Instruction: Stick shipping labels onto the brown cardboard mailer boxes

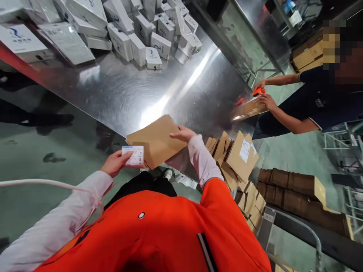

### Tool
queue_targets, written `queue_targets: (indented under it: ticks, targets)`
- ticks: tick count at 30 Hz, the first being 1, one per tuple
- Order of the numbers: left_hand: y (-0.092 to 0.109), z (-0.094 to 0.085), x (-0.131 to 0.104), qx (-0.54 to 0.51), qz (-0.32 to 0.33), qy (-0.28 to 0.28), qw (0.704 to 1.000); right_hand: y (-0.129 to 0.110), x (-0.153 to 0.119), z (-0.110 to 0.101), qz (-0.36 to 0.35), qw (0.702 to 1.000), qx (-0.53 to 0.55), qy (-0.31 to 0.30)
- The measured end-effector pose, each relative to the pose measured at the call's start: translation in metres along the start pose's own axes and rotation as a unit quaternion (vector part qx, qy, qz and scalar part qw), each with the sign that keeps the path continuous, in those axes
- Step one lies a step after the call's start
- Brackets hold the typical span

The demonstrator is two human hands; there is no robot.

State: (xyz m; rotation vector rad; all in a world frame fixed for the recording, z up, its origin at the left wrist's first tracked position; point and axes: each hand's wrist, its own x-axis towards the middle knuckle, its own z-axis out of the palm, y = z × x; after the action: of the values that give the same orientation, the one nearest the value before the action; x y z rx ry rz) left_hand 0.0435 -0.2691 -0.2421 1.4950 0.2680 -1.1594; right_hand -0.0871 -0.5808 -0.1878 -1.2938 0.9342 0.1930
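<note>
Between thumb and fingers, my left hand (115, 163) pinches a small stack of white printed labels (137, 154) with a barcode on top. My right hand (183, 135) grips the right side of a flat brown cardboard piece (159, 138), thumb on top and the other fingers partly hidden. The cardboard is tilted over the near edge of the steel table (119, 90). The labels overlap its left corner, and I cannot tell whether my left hand also touches the cardboard.
White boxes (153, 58) are piled at the table's far left. Folded cardboard boxes (241, 158), some labelled, stand right of my right arm. Across the table's right end, a co-worker's hands (268, 101) hold an orange tape dispenser (258, 91) and a carton (248, 109). A metal cart rail (309, 230) stands lower right.
</note>
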Motion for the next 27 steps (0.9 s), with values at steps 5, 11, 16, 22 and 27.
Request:
queue_targets:
  ticks: [5, 11, 16, 22, 27]
  targets:
    - [0.026, -0.03, -0.008, -0.02, 0.031, 0.061, 0.997, 0.07, -0.052, 0.047, -0.024, 0.922, 0.298, 0.246]
    - [0.043, -0.01, -0.025, 0.083, 0.013, -0.036, 0.996, 0.105, -0.051, 0.152, 0.126, 0.933, 0.284, 0.183]
    - [0.041, 0.024, -0.055, 0.189, -0.005, -0.08, 0.979, 0.093, -0.075, 0.127, 0.13, 0.975, 0.176, 0.033]
    - [0.005, 0.062, -0.061, 0.21, 0.061, -0.046, 0.975, 0.063, -0.078, 0.098, -0.074, 0.993, -0.086, 0.039]
    - [-0.015, 0.077, -0.042, 0.142, 0.077, 0.031, 0.986, 0.054, -0.066, 0.094, -0.067, 0.978, -0.181, 0.078]
